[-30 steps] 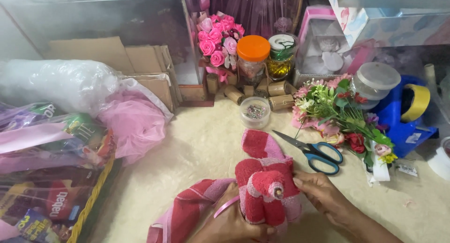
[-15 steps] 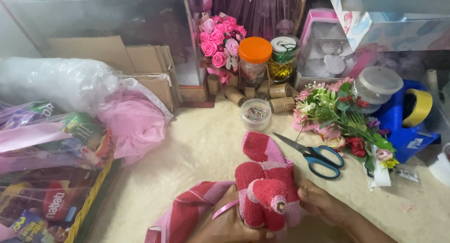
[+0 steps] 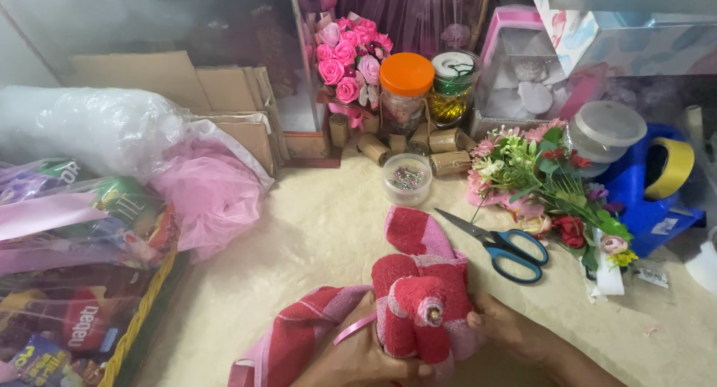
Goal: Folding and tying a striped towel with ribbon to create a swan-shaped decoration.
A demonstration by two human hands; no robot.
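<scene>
A red and pink striped towel (image 3: 418, 297) is rolled into a thick bundle with a small pin head at its front, held low in the middle of the head view. My left hand (image 3: 358, 353) grips the bundle from below and the left, with a thin pink ribbon (image 3: 352, 329) running across its fingers. My right hand (image 3: 515, 335) clasps the bundle's right side. A loose tail of the towel (image 3: 287, 342) trails to the left on the cream table (image 3: 314, 230).
Blue-handled scissors (image 3: 504, 247) lie open right of the towel. Behind are a small round box of pins (image 3: 406, 179), jars, corks, pink paper roses (image 3: 347, 58) and artificial flowers (image 3: 545, 182). A basket of snack packets (image 3: 67, 312) and pink tulle (image 3: 209, 193) fill the left.
The view has shifted so the towel bundle sits lower in frame. Both hands keep their grip on it, the right hand now tighter against its side.
</scene>
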